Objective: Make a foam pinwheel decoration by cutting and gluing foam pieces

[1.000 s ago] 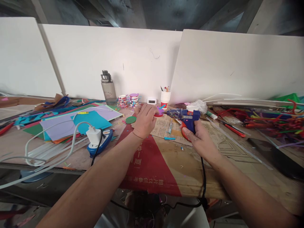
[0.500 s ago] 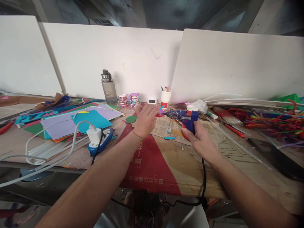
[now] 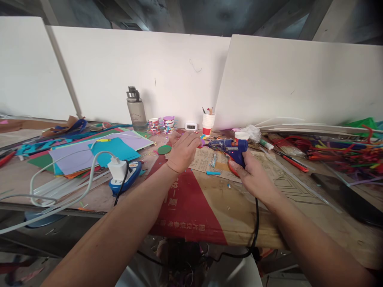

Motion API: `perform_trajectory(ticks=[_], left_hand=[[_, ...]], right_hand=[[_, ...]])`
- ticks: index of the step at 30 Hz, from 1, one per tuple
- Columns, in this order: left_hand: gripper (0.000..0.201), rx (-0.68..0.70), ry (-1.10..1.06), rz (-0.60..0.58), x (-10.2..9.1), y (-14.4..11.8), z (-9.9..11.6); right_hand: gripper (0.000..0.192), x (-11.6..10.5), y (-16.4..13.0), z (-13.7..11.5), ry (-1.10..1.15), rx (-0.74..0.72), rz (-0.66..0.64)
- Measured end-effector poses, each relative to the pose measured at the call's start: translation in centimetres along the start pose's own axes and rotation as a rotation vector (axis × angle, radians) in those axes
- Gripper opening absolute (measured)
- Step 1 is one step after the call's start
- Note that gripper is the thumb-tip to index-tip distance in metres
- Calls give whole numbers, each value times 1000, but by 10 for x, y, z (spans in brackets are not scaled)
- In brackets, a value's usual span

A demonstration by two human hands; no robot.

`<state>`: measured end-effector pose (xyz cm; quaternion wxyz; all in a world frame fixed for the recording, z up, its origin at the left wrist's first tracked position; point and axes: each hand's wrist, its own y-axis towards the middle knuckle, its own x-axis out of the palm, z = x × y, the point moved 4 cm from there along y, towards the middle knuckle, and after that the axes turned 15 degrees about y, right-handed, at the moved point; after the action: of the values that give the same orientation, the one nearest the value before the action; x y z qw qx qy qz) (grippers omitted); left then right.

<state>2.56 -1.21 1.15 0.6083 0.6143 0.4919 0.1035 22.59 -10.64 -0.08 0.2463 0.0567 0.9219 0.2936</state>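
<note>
My right hand (image 3: 254, 175) is wrapped round the handle of a blue hot glue gun (image 3: 237, 150), its nozzle pointing left. Just beyond the nozzle tip, my left hand (image 3: 185, 149) has its fingers closed on a small purple and red craft piece (image 3: 202, 142) with a blue strip at its top. Most of that piece is hidden behind my fingers. Whether the nozzle touches it I cannot tell. A green disc (image 3: 164, 149) lies left of my left hand. A short blue strip (image 3: 213, 173) rests on the cardboard below the gun.
Two decorated cup stacks (image 3: 168, 124), a bottle (image 3: 136, 109), a small timer (image 3: 191, 126) and white paper cups (image 3: 208, 124) stand at the back. Coloured sheets (image 3: 74, 157) and a power strip (image 3: 125, 179) lie left. A cutter (image 3: 295, 162) and a dark phone-like slab (image 3: 347, 197) lie right.
The view has shifted slightly. Both hands keep their grips, and the glue gun stays beside the craft piece with almost no movement.
</note>
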Motion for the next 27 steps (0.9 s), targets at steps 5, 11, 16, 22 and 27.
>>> perform_trajectory(ticks=[5,11,16,22,27], left_hand=[[28,15,9,31,-1,0,0],[30,-7,13,22,1,0,0],[31,-72,16,-1,4,-1,-1],[26,-313,-27,8,4,-2,-14],[25,-492,-191,-21,13,-5,-29]], right_hand=[[59,-2,0,1,-30,28,-12],[56,-3,2,2,-31,6,2],[45,-4,3,4,-9,12,-11],[37,-7,5,5,126,69,39],[31,-33,12,36,338,210,236]])
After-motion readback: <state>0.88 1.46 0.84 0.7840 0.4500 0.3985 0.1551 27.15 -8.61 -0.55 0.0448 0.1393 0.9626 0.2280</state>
